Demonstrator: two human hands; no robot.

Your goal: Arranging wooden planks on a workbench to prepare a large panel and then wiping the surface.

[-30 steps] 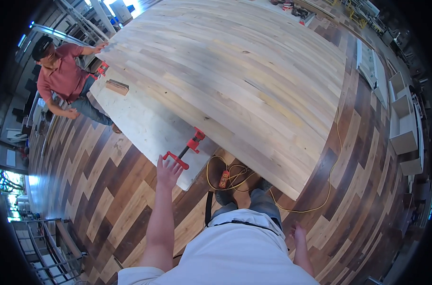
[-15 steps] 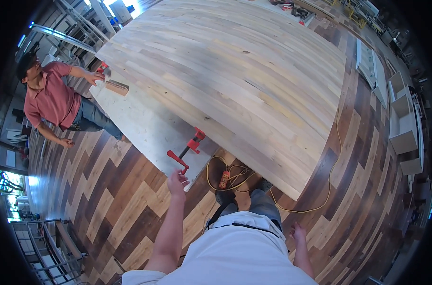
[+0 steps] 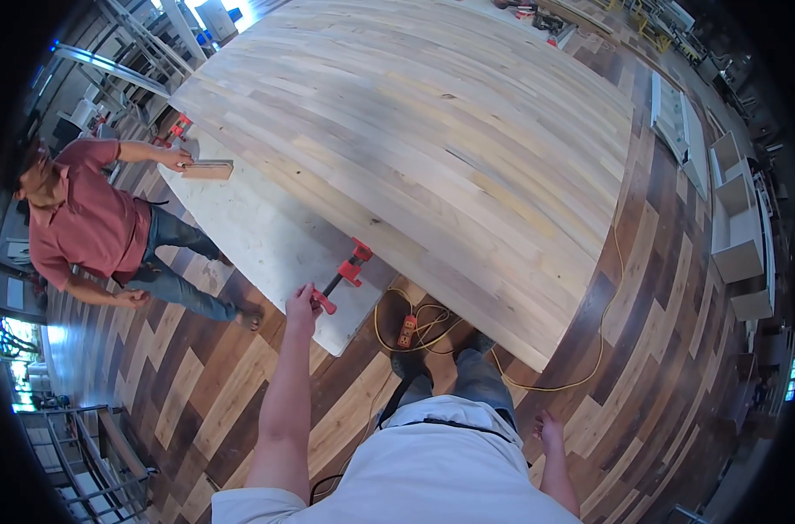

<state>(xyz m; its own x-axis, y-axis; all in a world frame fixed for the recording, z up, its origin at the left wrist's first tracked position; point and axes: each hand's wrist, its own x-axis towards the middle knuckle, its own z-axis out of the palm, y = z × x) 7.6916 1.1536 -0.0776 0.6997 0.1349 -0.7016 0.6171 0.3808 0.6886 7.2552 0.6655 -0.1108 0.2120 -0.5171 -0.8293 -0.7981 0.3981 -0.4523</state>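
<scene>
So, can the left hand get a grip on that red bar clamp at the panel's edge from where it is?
Probably yes. The left hand is already at the near end of the red bar clamp, apparently touching its handle, and nothing lies between them. Whether the fingers have closed around it is not clear.

Woodworking shop: glued-up wood panel [image 3: 432,131], clamps [image 3: 345,275].

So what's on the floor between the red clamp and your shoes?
In the head view, a coiled yellow cord with an orange plug box lies between the red clamp and the shoes.
</scene>
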